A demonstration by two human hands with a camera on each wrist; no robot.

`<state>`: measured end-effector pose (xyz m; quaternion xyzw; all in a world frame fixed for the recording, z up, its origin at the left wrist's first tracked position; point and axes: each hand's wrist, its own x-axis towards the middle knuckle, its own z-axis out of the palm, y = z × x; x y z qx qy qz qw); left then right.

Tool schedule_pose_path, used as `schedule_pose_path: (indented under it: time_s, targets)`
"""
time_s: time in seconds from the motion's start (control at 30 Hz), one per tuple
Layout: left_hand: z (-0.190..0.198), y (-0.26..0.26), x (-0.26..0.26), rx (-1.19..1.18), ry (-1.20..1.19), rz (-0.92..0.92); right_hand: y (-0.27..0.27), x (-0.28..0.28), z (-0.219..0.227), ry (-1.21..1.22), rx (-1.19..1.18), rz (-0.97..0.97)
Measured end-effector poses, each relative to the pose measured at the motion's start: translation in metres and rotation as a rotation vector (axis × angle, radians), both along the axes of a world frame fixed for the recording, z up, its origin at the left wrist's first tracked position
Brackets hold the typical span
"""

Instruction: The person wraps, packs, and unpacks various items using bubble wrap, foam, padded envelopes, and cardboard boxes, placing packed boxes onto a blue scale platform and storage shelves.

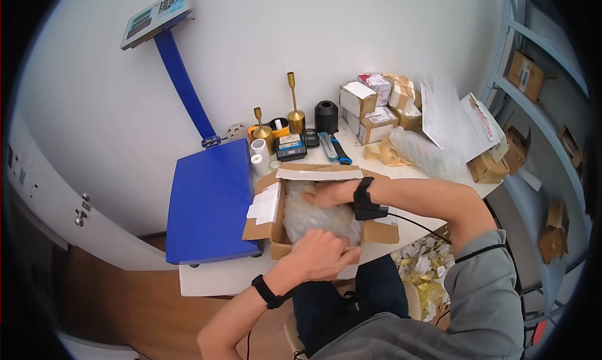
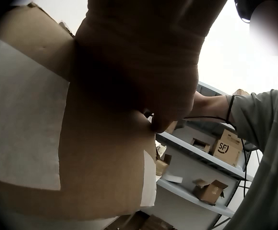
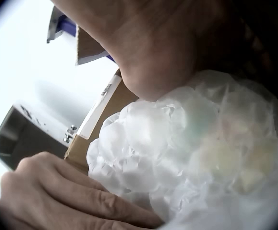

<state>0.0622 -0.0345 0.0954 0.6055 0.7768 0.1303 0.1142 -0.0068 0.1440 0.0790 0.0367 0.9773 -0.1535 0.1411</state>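
Note:
A bundle in clear bubble wrap (image 1: 320, 219) fills the opened cardboard box (image 1: 285, 250) at the table's front edge. My right hand (image 1: 327, 195) reaches in from the right and presses on the wrap near the far wall. Most of its fingers are hidden in the right wrist view, where the palm's heel meets the bubbles. Over the near wall comes my left hand (image 1: 321, 253), with fingers (image 3: 105, 203) stretched between wall and wrap. Pale yellow and green patches show through the plastic. White labels (image 2: 23, 115) cover parts of the box's outside.
Left of the box stands a blue platform scale (image 1: 210, 203). Behind it are brass candlesticks (image 1: 296, 118), paper rolls (image 1: 258, 153), a black cylinder (image 1: 326, 116) and a utility knife (image 1: 342, 152). Small cartons (image 1: 376, 121) and loose bubble wrap (image 1: 426, 152) lie back right. Shelving (image 1: 539, 115) holds more boxes.

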Motion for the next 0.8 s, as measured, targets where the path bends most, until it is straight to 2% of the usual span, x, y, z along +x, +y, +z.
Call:
schedule_pose_path:
  time_s: [0.07, 0.1, 0.13, 0.2, 0.27, 0.33, 0.37, 0.4, 0.43, 0.47, 0.53, 0.57, 0.63, 0.67, 0.73, 0.77, 0.8]
  targets:
    - [0.001, -0.003, 0.001, 0.051, -0.027, 0.024, -0.012, 0.011, 0.029, 0.092, 0.435, 0.294]
    - [0.0, -0.005, 0.002, 0.088, -0.052, 0.032, -0.011, 0.019, 0.022, 0.509, 0.447, 0.299]
    - [-0.002, -0.005, 0.002, 0.088, -0.056, 0.032, -0.011, 0.024, 0.011, 0.506, 0.447, 0.3]
    - [-0.007, -0.002, 0.001, 0.065, -0.098, 0.022, -0.005, 0.032, -0.009, 0.211, 0.191, 0.396]
    - [-0.002, 0.0, 0.0, 0.032, -0.095, -0.001, 0.003, 0.033, -0.002, 0.127, 0.18, 0.345]
    - [-0.002, -0.002, -0.003, 0.015, -0.087, -0.003, 0.013, 0.024, 0.013, -0.004, 0.037, 0.358]
    - [-0.011, -0.008, -0.002, 0.263, -0.042, -0.032, 0.013, 0.031, 0.033, 0.0, 0.044, 0.361]
    - [-0.017, -0.014, -0.001, 0.51, 0.002, -0.06, 0.015, 0.044, 0.054, 0.039, -0.07, 0.302]
    - [-0.005, -0.025, 0.006, 0.639, 0.116, 0.027, 0.019, 0.055, 0.07, 0.079, -0.185, 0.243]
    - [0.006, -0.038, 0.011, 0.76, 0.233, 0.112, 0.028, 0.062, 0.074, 0.086, -0.186, 0.245]
    - [-0.016, -0.07, 0.017, 0.917, 0.185, 0.52, 0.051, 0.079, 0.072, 0.583, -0.135, 0.208]
    - [-0.029, -0.079, 0.022, 0.904, 0.188, 0.51, 0.065, 0.081, 0.066, 0.588, -0.147, 0.197]
    - [-0.054, -0.092, 0.03, 0.863, -0.128, 1.078, 0.088, 0.074, 0.044, 0.458, 0.227, 0.301]
    - [-0.062, -0.09, 0.033, 0.851, -0.129, 1.083, 0.089, 0.074, 0.03, 0.452, 0.215, 0.301]
    - [-0.079, -0.076, 0.032, 1.026, -0.483, 1.103, 0.09, 0.072, 0.011, 0.205, -0.094, 0.202]
    - [-0.087, -0.069, 0.028, 1.122, -0.575, 1.052, 0.092, 0.072, 0.005, 0.283, -0.196, 0.211]
    - [-0.091, -0.066, 0.031, 1.119, -0.569, 1.052, 0.098, 0.069, -0.005, 0.287, -0.201, 0.212]
